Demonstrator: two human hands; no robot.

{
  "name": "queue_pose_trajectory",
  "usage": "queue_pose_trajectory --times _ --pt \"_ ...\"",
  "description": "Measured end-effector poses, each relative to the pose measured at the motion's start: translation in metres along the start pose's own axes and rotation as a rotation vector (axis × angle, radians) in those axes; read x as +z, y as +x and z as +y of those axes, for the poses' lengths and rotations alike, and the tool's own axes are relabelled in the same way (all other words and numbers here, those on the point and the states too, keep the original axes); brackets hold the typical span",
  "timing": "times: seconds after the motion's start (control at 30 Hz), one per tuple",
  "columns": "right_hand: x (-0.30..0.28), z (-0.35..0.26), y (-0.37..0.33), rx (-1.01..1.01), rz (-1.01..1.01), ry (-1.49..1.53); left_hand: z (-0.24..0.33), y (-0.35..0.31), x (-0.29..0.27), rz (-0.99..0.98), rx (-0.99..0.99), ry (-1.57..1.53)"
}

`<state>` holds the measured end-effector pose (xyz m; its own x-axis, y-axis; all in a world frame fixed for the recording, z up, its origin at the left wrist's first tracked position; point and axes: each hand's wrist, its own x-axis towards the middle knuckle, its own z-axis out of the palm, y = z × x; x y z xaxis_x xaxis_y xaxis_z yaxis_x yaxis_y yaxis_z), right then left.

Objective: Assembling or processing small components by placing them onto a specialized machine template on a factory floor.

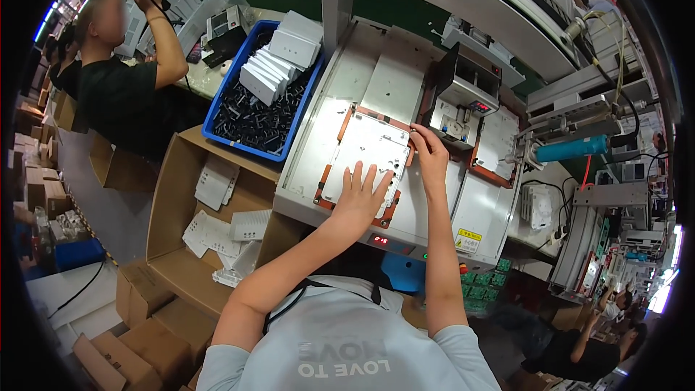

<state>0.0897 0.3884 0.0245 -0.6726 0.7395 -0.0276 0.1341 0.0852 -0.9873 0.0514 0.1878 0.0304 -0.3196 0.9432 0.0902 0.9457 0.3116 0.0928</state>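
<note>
A flat white plastic panel (371, 146) with small holes lies in an orange-brown fixture frame (347, 123) on the metal machine bed. My left hand (358, 199) rests on the panel's near part, fingers spread flat and nothing in them. At the frame's far right corner is my right hand (431, 152), its fingers drawn together near the panel's edge. Whatever they pinch, if anything, is too small to make out. To the right, a second white panel (498, 146) sits in another orange-brown frame, beside a black-sided machine head (467, 94).
A blue bin (282, 127) of small black parts and stacked white panels stands left. Below it, a cardboard box (174, 239) holds white panels. A teal cylinder (572, 150) and metal rails are at right. A co-worker (119, 80) sits at far left.
</note>
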Motion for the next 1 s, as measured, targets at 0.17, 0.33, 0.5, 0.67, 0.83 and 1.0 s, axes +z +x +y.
queue_pose_trajectory --times 0.17,0.33,0.5,0.67,0.83,1.0 --pt "0.004 0.005 -0.008 -0.056 0.154 -0.132 0.002 0.001 0.005 0.057 0.001 -0.033" --pt "0.014 -0.003 -0.085 -0.056 0.297 -0.313 -0.001 -0.004 0.006 0.088 -0.002 -0.056" --pt "0.036 0.012 -0.192 -0.098 0.241 -0.348 0.002 -0.006 0.002 0.057 0.017 -0.032" --pt "0.043 0.018 -0.195 -0.165 0.263 -0.346 -0.004 -0.004 -0.006 0.030 0.021 -0.111" --pt "0.035 0.019 -0.192 -0.174 0.169 -0.306 -0.021 -0.005 -0.003 0.067 0.068 -0.294" --pt "0.043 0.006 -0.195 -0.204 0.185 -0.357 -0.044 -0.013 -0.014 0.095 0.156 -0.579"
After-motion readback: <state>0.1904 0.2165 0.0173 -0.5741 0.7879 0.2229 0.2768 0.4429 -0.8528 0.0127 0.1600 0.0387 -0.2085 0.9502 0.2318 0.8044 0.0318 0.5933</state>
